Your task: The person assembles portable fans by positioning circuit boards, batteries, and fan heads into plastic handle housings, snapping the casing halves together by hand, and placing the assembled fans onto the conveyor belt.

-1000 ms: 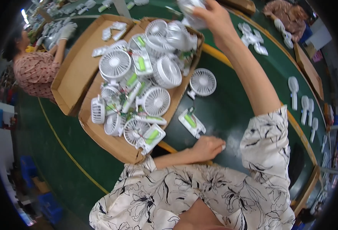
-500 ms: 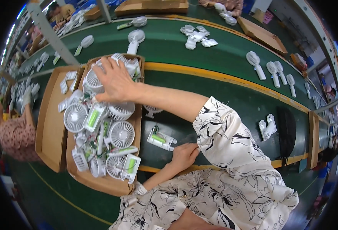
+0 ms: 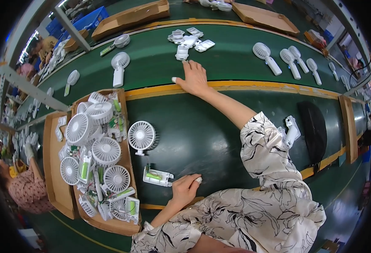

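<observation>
My right hand (image 3: 193, 78) reaches over the yellow edge onto the far green belt, empty, with its fingers spread. Its fingertips are just short of a heap of white plastic handle shells (image 3: 188, 42). On the near bench rests my left hand (image 3: 184, 190), its fingers curled in and nothing visible in them. Beside it lies an open fan handle (image 3: 157, 176) with a green battery inside. A round white fan head (image 3: 142, 135) sits farther back. To their left, a cardboard box (image 3: 128, 177) is piled with fan heads (image 3: 106, 151) and battery handles.
Small handheld fans (image 3: 120, 69) stand spaced along the far belt (image 3: 227, 63). White shell parts (image 3: 292, 131) and a black pouch (image 3: 312, 133) lie to the right, near an upright cardboard piece (image 3: 348, 130). A metal post (image 3: 33, 88) rises at left. A co-worker (image 3: 31, 185) is beyond the box.
My right hand has left the fan heads in the box and swung right and away to the shells on the far belt. My left hand stays on the bench. The view has shifted.
</observation>
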{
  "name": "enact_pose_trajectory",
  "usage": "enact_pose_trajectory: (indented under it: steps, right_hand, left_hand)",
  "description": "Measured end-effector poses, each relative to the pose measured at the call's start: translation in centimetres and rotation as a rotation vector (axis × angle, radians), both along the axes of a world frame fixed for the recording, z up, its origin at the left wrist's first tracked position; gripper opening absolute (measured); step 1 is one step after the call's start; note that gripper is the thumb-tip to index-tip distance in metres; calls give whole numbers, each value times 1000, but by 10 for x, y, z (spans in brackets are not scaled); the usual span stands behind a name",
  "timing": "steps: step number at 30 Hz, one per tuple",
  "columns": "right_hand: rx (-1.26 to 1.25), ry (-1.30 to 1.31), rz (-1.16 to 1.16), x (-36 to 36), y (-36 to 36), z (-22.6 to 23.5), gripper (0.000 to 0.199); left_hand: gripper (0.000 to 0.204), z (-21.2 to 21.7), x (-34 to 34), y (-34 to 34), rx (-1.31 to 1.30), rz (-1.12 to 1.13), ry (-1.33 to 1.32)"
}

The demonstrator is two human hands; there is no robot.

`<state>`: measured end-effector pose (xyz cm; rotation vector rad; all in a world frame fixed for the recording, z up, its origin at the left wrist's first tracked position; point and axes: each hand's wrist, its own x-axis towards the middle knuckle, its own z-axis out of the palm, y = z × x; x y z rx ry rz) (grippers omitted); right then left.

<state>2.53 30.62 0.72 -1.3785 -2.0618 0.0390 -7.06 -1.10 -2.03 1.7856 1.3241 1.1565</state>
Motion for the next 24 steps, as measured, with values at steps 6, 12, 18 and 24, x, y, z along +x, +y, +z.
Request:
enact_pose_trajectory:
  steps: [6, 12, 18, 24]
  right_hand:
    - [32, -28, -75, 50, -15, -42, 55]
    - [83, -54, -128, 57, -22, -48, 49]
    - [-93, -66, -199, 59, -24, -27, 58]
    - [-87, -59, -303, 57, -13, -41, 57]
  left_hand:
    - [15, -6, 3, -6, -58, 67, 39]
    - [14, 0, 13, -8, -160, 159, 34]
    - [16, -9, 29, 6, -172, 265, 107]
    - [16, -15, 30, 6, -213, 266, -37]
